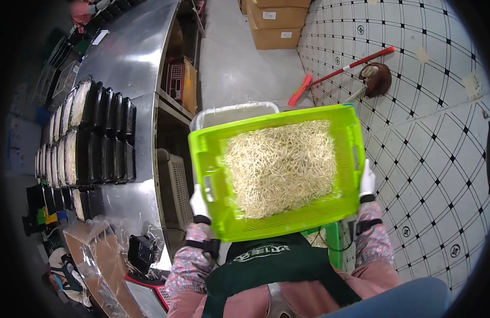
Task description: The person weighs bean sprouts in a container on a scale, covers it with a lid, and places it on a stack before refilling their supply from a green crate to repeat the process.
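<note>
I hold a bright green plastic crate (268,229) in front of my body, tilted a little, with both hands. A thick layer of pale bean sprouts (282,167) lies in it. My left hand (199,203), in a white glove, grips the crate's left end near the lower corner. At the opposite end my right hand (367,180), also white-gloved, holds the side near the handle opening. The crate hides part of the fingers of both hands.
A steel table (136,58) on the left carries stacked black trays (104,143). Behind the crate stands a pale tub (237,112). Cardboard boxes (276,24) and a red-handled broom (351,66) are farther off. An open carton (104,265) and a scale (144,297) are at lower left.
</note>
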A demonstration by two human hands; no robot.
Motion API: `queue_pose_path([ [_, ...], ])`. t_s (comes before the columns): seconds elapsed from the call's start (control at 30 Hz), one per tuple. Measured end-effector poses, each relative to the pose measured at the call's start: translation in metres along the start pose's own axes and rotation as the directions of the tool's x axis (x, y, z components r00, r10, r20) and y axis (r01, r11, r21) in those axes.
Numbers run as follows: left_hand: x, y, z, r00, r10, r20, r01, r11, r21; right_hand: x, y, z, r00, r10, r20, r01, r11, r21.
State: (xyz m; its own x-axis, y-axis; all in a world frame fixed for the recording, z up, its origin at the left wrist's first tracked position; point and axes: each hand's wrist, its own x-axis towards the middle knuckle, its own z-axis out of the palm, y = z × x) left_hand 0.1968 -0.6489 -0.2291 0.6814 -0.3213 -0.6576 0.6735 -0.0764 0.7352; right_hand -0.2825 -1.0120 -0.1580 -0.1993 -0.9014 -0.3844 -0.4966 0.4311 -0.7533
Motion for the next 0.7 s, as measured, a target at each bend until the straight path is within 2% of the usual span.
queue_pose_path([
  [0.03,0.000,0.019,-0.014,0.995,-0.049,-0.092,0.047,0.998,-0.029,-0.016,0.011,0.021,0.999,-0.025,-0.043,0.024,0.999,-0.042],
  [0.07,0.001,0.042,-0.020,0.980,-0.088,-0.177,0.079,0.995,-0.057,-0.043,0.002,0.045,0.985,-0.156,-0.068,0.156,0.988,-0.002],
  [0.13,0.019,0.057,-0.024,0.979,0.103,-0.176,-0.104,0.995,0.000,-0.055,0.008,0.070,0.958,-0.274,-0.084,0.281,0.956,0.088],
  [0.17,0.002,0.069,0.011,0.963,0.054,-0.263,-0.056,0.998,0.002,-0.036,0.016,0.059,0.973,-0.227,-0.040,0.225,0.973,-0.049],
  [0.2,0.024,0.053,0.011,0.970,0.076,-0.232,-0.053,0.993,0.101,-0.018,0.011,0.044,0.991,-0.131,-0.031,0.132,0.991,0.005],
  [0.23,-0.013,0.063,0.064,0.962,0.077,-0.261,-0.046,0.992,0.121,-0.016,-0.011,0.029,0.994,-0.099,-0.055,0.105,0.987,0.121],
  [0.27,-0.017,0.046,0.075,0.968,0.194,-0.157,-0.165,0.970,0.180,0.006,-0.004,0.014,0.997,0.028,-0.068,-0.009,0.964,0.266],
  [0.3,0.000,0.011,0.066,0.983,0.175,-0.061,-0.163,0.974,0.158,0.013,-0.008,-0.004,0.991,0.027,-0.134,0.004,0.975,0.224],
  [0.33,-0.034,0.016,0.082,0.987,0.159,-0.005,-0.152,0.956,0.250,0.024,-0.002,-0.021,0.985,0.021,-0.173,0.010,0.984,0.178],
  [0.4,-0.035,-0.005,0.058,0.965,0.256,-0.048,-0.235,0.935,0.264,0.001,-0.005,-0.029,0.990,0.016,-0.142,0.005,0.989,0.146],
  [0.47,-0.010,0.005,0.015,0.978,0.041,-0.206,-0.032,0.998,0.048,-0.019,0.029,0.006,0.965,-0.098,-0.243,0.119,0.990,0.071],
  [0.53,0.016,0.017,-0.036,0.973,0.095,-0.210,-0.084,0.995,0.057,-0.050,0.042,0.032,0.982,-0.130,-0.136,0.144,0.985,0.096],
  [0.57,0.046,0.008,-0.057,0.993,0.071,-0.098,-0.082,0.989,-0.122,-0.058,0.038,0.038,0.965,-0.220,-0.142,0.229,0.972,0.058],
  [0.6,-0.002,0.047,0.017,0.969,0.033,-0.245,-0.060,0.993,-0.106,-0.052,0.032,0.032,0.971,-0.201,-0.133,0.210,0.976,0.060],
  [0.63,0.008,0.042,0.031,0.952,0.178,-0.248,-0.124,0.968,0.219,-0.037,0.021,0.020,0.993,-0.091,-0.071,0.103,0.980,0.172],
  [0.67,0.020,0.034,0.039,0.926,0.317,-0.204,-0.178,0.846,0.503,-0.018,0.009,0.011,1.000,-0.009,-0.001,0.009,0.961,0.277],
  [0.7,0.010,0.026,0.055,0.931,0.357,-0.073,-0.293,0.853,0.432,-0.002,0.002,0.003,0.999,-0.009,-0.049,0.023,0.954,0.297],
])
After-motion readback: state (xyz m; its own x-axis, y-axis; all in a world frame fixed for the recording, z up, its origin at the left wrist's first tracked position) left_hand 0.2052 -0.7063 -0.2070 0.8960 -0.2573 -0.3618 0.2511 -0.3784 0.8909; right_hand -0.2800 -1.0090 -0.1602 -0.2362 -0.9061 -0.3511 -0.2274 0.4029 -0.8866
